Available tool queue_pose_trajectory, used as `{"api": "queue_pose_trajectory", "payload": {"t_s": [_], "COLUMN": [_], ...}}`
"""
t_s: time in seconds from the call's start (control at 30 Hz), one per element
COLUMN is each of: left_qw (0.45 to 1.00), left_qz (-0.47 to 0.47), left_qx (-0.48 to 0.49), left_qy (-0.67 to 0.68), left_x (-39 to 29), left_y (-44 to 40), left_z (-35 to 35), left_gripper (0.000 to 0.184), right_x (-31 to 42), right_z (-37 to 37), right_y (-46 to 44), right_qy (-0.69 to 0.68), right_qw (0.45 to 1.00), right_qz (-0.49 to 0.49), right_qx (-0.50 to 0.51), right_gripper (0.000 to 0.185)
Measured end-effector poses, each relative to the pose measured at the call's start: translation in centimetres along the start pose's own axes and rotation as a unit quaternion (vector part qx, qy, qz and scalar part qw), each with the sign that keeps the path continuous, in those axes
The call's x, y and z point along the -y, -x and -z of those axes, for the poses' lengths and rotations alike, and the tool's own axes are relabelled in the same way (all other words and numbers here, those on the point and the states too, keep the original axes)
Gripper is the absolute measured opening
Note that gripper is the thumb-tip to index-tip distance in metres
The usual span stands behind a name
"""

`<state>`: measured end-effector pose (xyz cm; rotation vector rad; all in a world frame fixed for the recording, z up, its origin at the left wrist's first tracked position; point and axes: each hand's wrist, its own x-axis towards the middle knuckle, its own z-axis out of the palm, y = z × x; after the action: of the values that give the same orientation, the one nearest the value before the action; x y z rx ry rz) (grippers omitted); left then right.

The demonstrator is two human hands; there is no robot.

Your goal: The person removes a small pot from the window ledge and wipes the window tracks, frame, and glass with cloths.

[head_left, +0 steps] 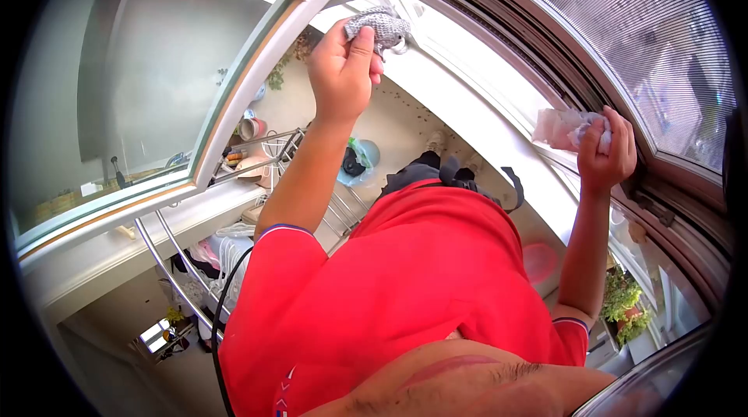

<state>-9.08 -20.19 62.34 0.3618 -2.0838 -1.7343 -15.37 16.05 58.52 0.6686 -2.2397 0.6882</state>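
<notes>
The one view looks forward and steeply down from the wearer's head, along the front of the body. It is close to the red shirt (405,277), which fills the lower middle; the floor (393,117) lies farther off beyond it. The left hand (344,66) and right hand (608,148) show on either side, higher up. The lens is very wide: the dark window frame (573,51) bows, and black rounds the corners.
</notes>
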Motion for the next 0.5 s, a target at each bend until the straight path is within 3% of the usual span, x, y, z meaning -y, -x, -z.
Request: {"api": "queue_pose_trajectory", "payload": {"t_s": [0.1, 0.17, 0.27, 0.3, 0.33, 0.37, 0.43, 0.5], "left_qw": [0.996, 0.989, 0.979, 0.977, 0.967, 0.939, 0.935, 0.965], "left_qz": [-0.08, -0.104, -0.175, -0.19, -0.232, -0.271, -0.282, -0.178], "left_qx": [-0.031, -0.08, -0.089, -0.083, -0.08, -0.077, -0.158, -0.19], "left_qy": [0.035, 0.065, 0.061, 0.059, -0.07, -0.198, -0.146, -0.004], "left_x": [-1.5, -2.6, -1.3, -0.7, -0.2, 0.3, 1.6, 2.8], "left_y": [1.0, 2.5, 4.6, 5.5, 5.9, 6.2, 6.1, 5.7], "left_z": [0.5, -1.3, -4.3, -5.0, -4.7, -4.1, -1.9, 0.9], "left_gripper": [0.025, 0.026, 0.03, 0.031, 0.033, 0.035, 0.033, 0.027], "right_x": [1.8, 6.0, 13.9, 16.7, 19.6, 20.5, 22.2, 22.2], "right_z": [0.1, -1.3, -5.7, -5.5, -6.3, -7.5, -7.6, -7.7], "right_y": [0.6, -1.0, -1.7, -2.2, -2.1, -1.2, -1.7, -1.8], "right_qy": [-0.136, -0.254, -0.433, -0.554, -0.688, -0.757, -0.814, -0.8], "right_qw": [0.979, 0.955, 0.854, 0.714, 0.541, 0.459, 0.324, 0.318], "right_qz": [-0.128, -0.137, -0.287, -0.413, -0.473, -0.448, -0.459, -0.438], "right_qx": [-0.076, -0.067, 0.005, 0.111, 0.1, 0.125, 0.147, 0.26], "right_gripper": [0.018, 0.017, 0.023, 0.033, 0.043, 0.05, 0.057, 0.057]}}
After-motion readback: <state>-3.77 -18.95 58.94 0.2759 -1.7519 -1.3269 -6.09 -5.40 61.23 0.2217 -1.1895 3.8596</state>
